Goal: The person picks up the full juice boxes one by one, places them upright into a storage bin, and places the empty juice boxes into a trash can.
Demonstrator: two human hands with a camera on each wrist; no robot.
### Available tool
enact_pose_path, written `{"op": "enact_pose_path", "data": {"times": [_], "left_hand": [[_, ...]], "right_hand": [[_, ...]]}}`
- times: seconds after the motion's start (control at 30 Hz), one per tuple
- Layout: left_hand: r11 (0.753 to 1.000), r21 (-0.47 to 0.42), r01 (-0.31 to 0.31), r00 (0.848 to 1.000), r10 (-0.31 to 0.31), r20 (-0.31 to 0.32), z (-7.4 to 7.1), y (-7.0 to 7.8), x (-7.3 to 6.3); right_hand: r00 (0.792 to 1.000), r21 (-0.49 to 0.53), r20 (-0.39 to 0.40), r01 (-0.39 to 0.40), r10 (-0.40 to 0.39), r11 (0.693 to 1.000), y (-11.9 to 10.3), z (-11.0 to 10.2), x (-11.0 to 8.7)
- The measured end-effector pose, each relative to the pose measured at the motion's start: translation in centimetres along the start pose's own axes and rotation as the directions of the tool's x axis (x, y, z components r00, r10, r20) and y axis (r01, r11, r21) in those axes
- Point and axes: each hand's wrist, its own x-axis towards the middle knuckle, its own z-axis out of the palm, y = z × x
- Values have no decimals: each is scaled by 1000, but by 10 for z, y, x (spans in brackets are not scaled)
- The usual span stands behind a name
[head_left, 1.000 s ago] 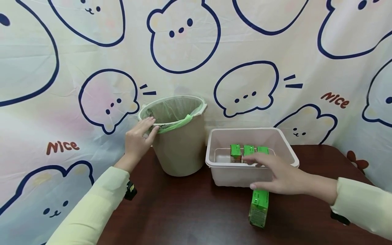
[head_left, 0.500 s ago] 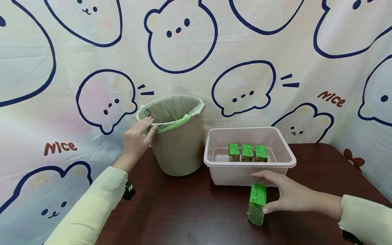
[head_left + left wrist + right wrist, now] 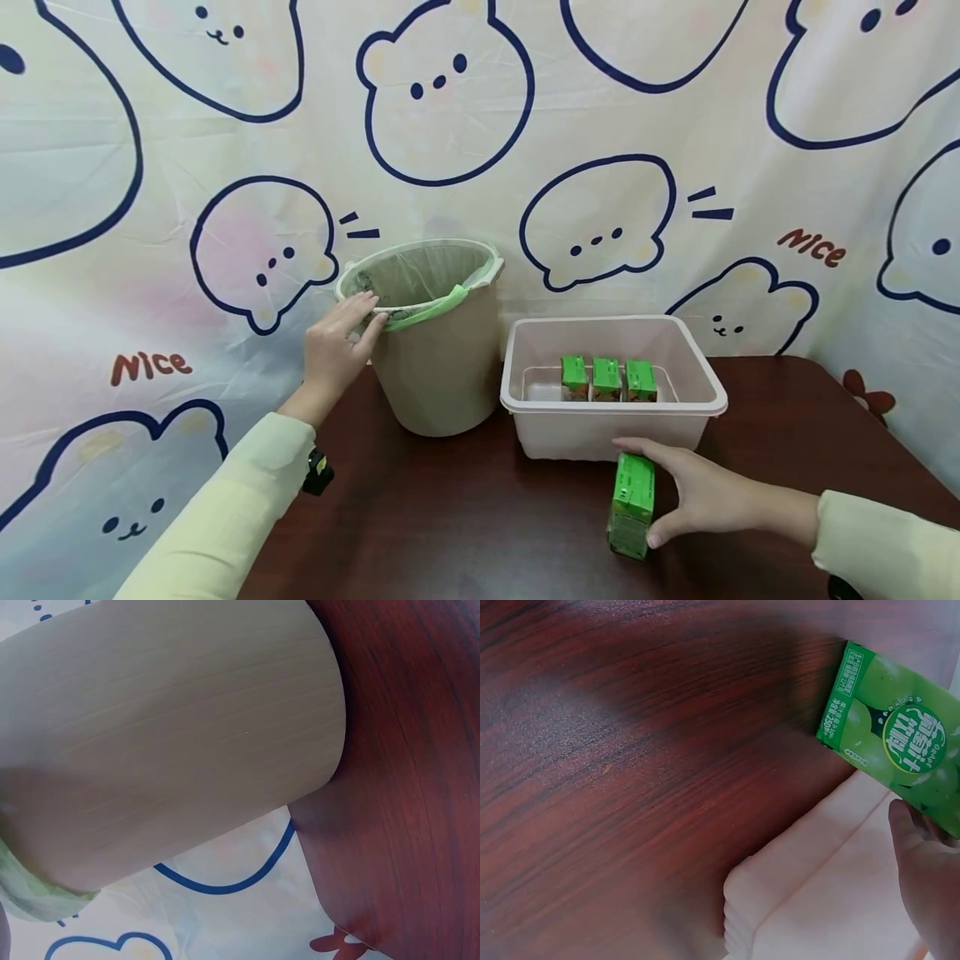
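Note:
My left hand (image 3: 333, 346) holds the near-left rim of a beige trash can (image 3: 442, 375), its fingers over the rim at the liner. That can's side fills much of the left wrist view. My right hand (image 3: 712, 492) spans a green grape juice box (image 3: 633, 504) standing on the table. The thumb is at the box's near right side and the fingers reach its far side. In the right wrist view, fingertips (image 3: 901, 817) meet the edge of the printed juice box (image 3: 900, 727). Three similar green boxes (image 3: 606, 379) stand in a row inside a pale plastic bin (image 3: 615, 429).
A light green liner (image 3: 431, 308) hangs over the trash can's rim. The pale bin stands right of the can, just behind the single juice box. Dark wooden table (image 3: 450, 517) lies beneath everything, and a printed cloth (image 3: 450, 125) hangs behind.
My right hand has come down and back from above the bin's front edge to the juice box, its fingers closing around it. My left hand stays on the trash can rim.

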Motion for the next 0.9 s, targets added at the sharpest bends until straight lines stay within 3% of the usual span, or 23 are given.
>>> {"op": "enact_pose_path", "data": {"times": [0.5,0.9], "left_hand": [[1000,-7,16,1000,-16,12,0,2,-2],[1000,-4,19,1000,-19,15,-1,0,-1]], "right_hand": [[1000,16,6,-20,20,1000,-2,1,-2],[999,20,0,54,-54,998,-24,-8,15]]}}
